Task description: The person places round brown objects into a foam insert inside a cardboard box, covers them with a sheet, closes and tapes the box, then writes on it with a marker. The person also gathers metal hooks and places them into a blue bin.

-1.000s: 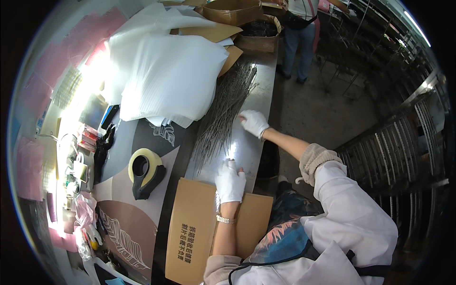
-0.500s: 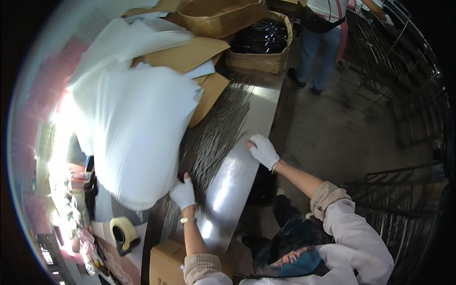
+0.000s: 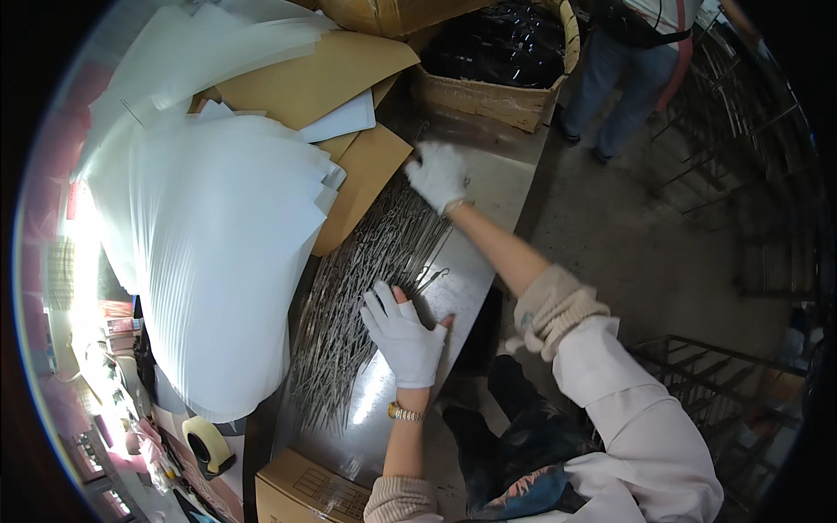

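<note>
A layer of thin metal wire hooks (image 3: pixel 349 301) covers much of the shiny metal tabletop (image 3: pixel 501 187). My left hand (image 3: pixel 403 342), in a white glove with bare fingertips, lies palm down over the near right part of the hooks, its fingers stretched and apart. At the far end of the same hooks is my right hand (image 3: pixel 440 177), also white-gloved. Motion smears its fingers, so I cannot make out whether they grip any wire. A few hooks stick out beyond the others between my two hands.
Left of the hooks lies a big stack of white translucent sheets (image 3: pixel 209 270), with brown cardboard sheets (image 3: pixel 362 183) beside it. An open carton (image 3: pixel 488 105) of black plastic stands behind. A tape roll (image 3: pixel 207 446) and a closed carton (image 3: pixel 305 492) are nearer. Another person (image 3: pixel 623 78) stands beyond the table.
My left hand has moved from the sheet stack's edge rightward onto the hooks, fingers spreading. My right hand has gone from the table's right edge to the hooks' far end.
</note>
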{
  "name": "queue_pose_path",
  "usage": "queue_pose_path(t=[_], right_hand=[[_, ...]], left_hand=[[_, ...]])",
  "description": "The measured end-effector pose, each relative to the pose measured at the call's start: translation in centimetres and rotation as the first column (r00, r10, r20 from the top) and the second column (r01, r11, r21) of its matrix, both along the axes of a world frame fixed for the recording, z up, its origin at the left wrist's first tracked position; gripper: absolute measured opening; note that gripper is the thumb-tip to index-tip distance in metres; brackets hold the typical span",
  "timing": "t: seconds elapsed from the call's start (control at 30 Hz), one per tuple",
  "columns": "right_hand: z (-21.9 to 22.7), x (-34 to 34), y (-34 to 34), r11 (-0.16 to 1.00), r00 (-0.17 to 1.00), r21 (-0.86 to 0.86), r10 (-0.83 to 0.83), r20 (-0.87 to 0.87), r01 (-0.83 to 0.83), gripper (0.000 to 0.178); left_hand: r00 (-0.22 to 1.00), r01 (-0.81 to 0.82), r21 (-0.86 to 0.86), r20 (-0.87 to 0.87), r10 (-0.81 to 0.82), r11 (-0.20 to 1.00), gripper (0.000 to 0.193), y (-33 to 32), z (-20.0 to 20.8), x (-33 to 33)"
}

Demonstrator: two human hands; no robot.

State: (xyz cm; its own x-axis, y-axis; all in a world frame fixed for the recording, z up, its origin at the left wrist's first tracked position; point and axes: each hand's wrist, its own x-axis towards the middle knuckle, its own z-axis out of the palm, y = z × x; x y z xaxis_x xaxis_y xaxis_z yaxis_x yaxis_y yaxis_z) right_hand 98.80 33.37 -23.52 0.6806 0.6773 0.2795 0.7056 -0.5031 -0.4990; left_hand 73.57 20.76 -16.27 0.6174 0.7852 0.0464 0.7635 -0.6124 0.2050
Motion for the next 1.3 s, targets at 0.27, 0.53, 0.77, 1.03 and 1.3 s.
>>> queue_pose_path(t=[0.27,0.53,0.77,1.03,1.3], right_hand=[[1.7,-1.9,-2.7,0.961,0.948,0.090,0.274,-0.160,-0.263,0.032],[0.4,8.7,9.2,0.945,0.976,-0.266,0.211,0.059,-0.188,0.047],[0.3,-0.1,2.7,0.955,0.951,-0.096,0.264,-0.163,-0.281,0.043],[1.1,5.4,2.6,0.812,0.698,-0.119,0.557,0.451,-0.571,0.015],[2.8,8.7,3.7,0.570,0.414,-0.620,0.821,0.394,-0.540,0.012]], left_hand=[[0.925,-0.302,0.168,-0.189,0.331,0.938,0.113,3.0,-2.2,-4.0],[0.980,-0.148,0.056,-0.124,0.154,0.987,0.118,3.0,-1.5,-5.1],[0.982,-0.165,0.003,-0.097,0.164,0.986,0.100,-0.9,1.4,1.2],[0.940,-0.296,0.050,-0.163,0.300,0.954,0.098,1.3,-1.3,-3.2],[0.954,-0.217,0.017,-0.210,0.215,0.976,0.098,1.2,-0.3,-4.1]])
